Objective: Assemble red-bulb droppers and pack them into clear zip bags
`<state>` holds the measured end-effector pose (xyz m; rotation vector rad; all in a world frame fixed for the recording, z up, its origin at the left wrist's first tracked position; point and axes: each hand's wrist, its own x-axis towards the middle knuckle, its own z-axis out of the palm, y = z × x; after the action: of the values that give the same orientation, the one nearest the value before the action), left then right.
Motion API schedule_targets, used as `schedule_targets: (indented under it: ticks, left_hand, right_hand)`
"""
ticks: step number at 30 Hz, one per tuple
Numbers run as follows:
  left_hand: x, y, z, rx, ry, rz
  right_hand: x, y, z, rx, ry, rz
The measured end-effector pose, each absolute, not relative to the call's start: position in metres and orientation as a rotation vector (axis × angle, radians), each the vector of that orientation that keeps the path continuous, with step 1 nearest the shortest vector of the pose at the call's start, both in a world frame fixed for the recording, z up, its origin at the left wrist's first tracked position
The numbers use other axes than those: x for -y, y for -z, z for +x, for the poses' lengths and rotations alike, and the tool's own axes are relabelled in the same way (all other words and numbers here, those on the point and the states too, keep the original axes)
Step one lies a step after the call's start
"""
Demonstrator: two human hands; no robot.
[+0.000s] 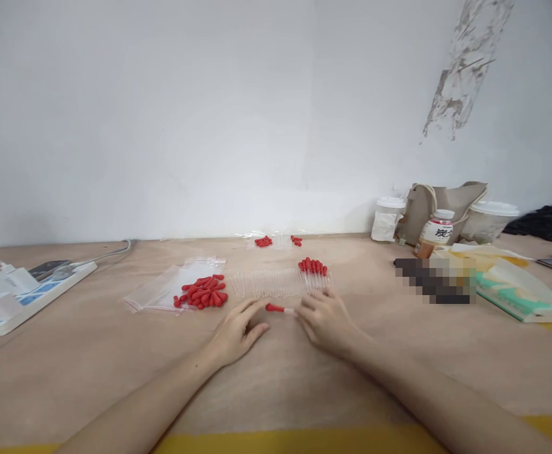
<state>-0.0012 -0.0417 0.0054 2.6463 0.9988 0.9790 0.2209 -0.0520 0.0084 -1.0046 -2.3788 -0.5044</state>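
Note:
A dropper (276, 308) with a red rubber bulb and a clear tube lies level between my hands, its bulb pointing left. My right hand (325, 320) has its fingers closed around the tube end. Close to the bulb's tip is my left hand (238, 331), thumb and fingers apart; whether a fingertip touches the bulb I cannot tell. Just beyond, a row of clear thin tubes (276, 283) lies side by side, and at its right end are several droppers fitted with red bulbs (312, 267). Left of the row is a pile of loose red bulbs (202, 292).
Clear plastic bags (157, 290) lie under the bulb pile. Bagged red bulbs (263, 241) rest near the wall. A power strip (43, 299) stands at left. At right are a bottle (435, 233), lidded cups (388, 217), a beige bag (450, 198) and a green packet (516, 293).

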Motion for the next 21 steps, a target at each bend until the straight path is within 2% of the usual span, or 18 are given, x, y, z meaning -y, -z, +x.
schedule_targets:
  ticks: [2, 5, 8, 21]
  left_hand:
    - [0.041, -0.005, -0.004, -1.107, -0.945, 2.605]
    - [0.040, -0.005, -0.005, -1.180, -0.884, 2.566]
    - [0.039, -0.006, -0.003, -1.153, -0.837, 2.576]
    - [0.039, -0.008, -0.004, -1.083, -0.806, 2.580]
  right_hand:
    - [0.043, -0.014, 0.233, 2.216, 0.362, -1.226]
    - [0.016, -0.023, 0.255, 1.811, -0.031, -1.590]
    - [-0.014, -0.028, 0.272, 1.527, -0.220, -1.764]
    - [-0.051, -0.011, 0.248, 1.483, -0.257, -1.975]
